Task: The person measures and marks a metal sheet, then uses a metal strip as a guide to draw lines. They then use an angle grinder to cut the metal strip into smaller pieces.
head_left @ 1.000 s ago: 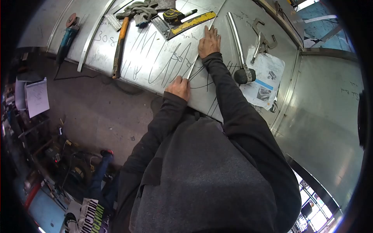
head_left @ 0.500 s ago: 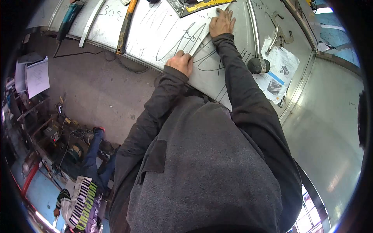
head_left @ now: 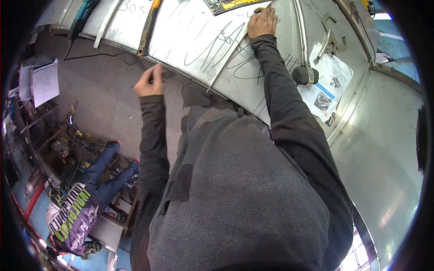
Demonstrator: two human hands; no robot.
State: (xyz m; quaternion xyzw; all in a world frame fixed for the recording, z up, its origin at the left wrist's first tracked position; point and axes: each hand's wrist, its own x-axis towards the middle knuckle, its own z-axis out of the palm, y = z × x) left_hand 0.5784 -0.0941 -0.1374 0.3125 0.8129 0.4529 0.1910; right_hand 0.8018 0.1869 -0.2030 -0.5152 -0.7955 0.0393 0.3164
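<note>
My right hand [head_left: 262, 23] rests on the metal sheet, fingers curled over the upper part of a long thin metal strip [head_left: 224, 66]. The strip slants down to the bench's front edge, its lower end free of any hand. My left hand [head_left: 150, 82] hangs in the air beyond that edge, over the floor; its fingers are loosely bent and apart, with nothing visible in them. Black marker lines and numbers cover the metal sheet [head_left: 181, 38]. Above my right hand lies a yellow and dark metal tool [head_left: 230, 6], partly cut off by the frame.
On the bench lie a hammer with an orange and black handle [head_left: 148, 29], a black-headed mallet [head_left: 305, 75], locking clamps [head_left: 332, 38], a printed sheet [head_left: 332, 86] and a teal power tool [head_left: 81, 20] with its cord hanging. A co-worker [head_left: 74, 217] is at lower left among equipment.
My left hand has let go of the strip's lower end and moved left, off the bench. My right hand stays near the upper end, its fingers more curled. The co-worker has shifted position.
</note>
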